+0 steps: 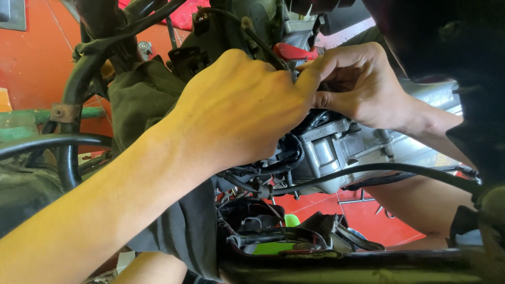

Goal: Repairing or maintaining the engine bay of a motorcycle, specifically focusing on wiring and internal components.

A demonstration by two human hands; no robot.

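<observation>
Black cable (263, 44), thin, pinched between fingers (307, 73) of right hand (363, 84) above grey engine casing (329, 150); likely light, bendy, grippy, best held near its end. Left hand (236, 110) clenched beside it, what it grasps hidden. Counts: two hands, one red lever (294, 52), one thick black hose (389, 171), one green cloth (142, 100).

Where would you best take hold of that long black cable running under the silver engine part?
Probably on the bare middle stretch of the black cable, coming from below and in front. There it hangs free beneath the silver engine casing with open space under it. Its left end disappears into crowded wiring, and both the left hand and right hand work above.
</observation>
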